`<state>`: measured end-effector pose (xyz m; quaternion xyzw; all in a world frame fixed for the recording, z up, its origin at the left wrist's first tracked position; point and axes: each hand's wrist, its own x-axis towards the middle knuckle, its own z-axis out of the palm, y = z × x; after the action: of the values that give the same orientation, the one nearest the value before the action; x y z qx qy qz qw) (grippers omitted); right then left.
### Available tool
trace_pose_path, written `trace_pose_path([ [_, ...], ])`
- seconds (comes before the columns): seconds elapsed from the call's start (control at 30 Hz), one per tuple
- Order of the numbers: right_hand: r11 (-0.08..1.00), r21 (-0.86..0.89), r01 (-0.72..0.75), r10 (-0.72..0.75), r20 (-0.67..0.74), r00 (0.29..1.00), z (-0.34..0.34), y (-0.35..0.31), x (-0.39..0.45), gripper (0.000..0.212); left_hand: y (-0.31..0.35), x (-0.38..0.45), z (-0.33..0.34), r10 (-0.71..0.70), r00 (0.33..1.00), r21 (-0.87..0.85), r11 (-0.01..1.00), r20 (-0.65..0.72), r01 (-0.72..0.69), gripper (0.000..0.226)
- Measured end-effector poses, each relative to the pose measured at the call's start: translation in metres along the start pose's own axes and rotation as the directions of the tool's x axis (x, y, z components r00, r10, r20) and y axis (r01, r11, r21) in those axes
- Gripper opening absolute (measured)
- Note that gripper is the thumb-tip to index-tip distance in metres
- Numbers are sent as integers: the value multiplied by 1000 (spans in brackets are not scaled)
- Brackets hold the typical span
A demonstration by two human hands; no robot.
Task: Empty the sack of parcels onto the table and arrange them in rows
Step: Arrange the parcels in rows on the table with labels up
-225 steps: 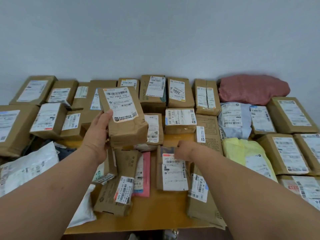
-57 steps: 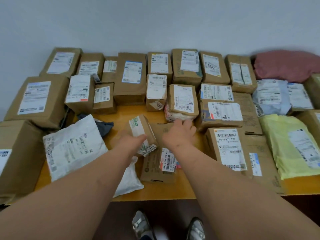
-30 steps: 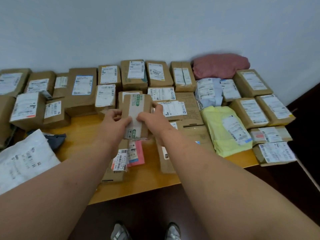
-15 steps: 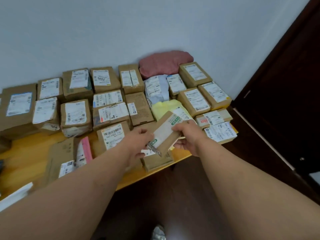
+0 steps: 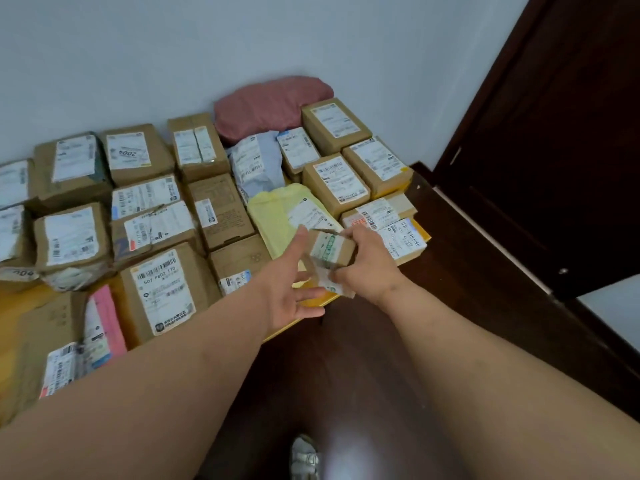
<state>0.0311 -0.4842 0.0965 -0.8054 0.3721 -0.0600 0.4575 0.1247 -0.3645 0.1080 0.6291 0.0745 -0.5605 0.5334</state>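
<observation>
Gripping a small brown parcel (image 5: 331,251) with green-printed tape, your right hand (image 5: 367,268) holds it over the table's (image 5: 313,301) near edge, by the yellow mailer (image 5: 277,216). Your left hand (image 5: 289,287) hovers just beside it, fingers spread and empty. Labelled boxes (image 5: 157,289) lie in rows beyond.

Beyond my right hand (image 5: 369,263), the yellow mailer (image 5: 277,220) and two flat labelled boxes (image 5: 391,220) block the way. Left of my left hand (image 5: 291,282), cartons (image 5: 162,289) pack tight. Bare table edge (image 5: 311,301) lies beneath my palms.
</observation>
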Motion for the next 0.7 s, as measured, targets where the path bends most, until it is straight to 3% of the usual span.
trace_pose_path([
  [0.13,959,195,-204,132,330,935,-6,-8,-3,47,0,3,5,-24,998,-43,999,-65,22,54],
  [0.2,899,290,-327,229,325,918,-10,-6,1,31,-5,5,-1,-33,996,-77,997,-88,27,46],
  [0.3,827,378,-416,367,196,909,-10,11,10,18,-17,10,-13,-29,998,-121,992,-46,23,36],
  [0.37,851,247,-464,462,71,884,-6,27,13,17,-24,14,-20,-14,999,-124,992,-31,10,39],
  [0.4,829,192,-525,524,58,849,-5,33,11,31,-27,17,-22,-12,999,-136,991,-29,8,38],
  [0.47,726,255,-639,608,195,769,-2,41,10,47,-31,23,-23,-13,1000,-158,987,-22,10,34],
  [0.5,673,313,-670,607,285,742,-1,44,9,42,-32,25,-23,-13,1000,-155,988,-22,9,33],
  [0.57,686,342,-643,558,321,766,2,49,9,27,-36,31,-20,6,999,-32,999,-51,-7,37],
  [0.67,797,223,-561,547,129,827,9,58,17,20,-39,42,-15,135,979,381,922,-150,-69,54],
  [0.7,817,168,-551,548,70,834,12,59,21,17,-39,43,-12,166,973,443,893,-158,-80,58],
])
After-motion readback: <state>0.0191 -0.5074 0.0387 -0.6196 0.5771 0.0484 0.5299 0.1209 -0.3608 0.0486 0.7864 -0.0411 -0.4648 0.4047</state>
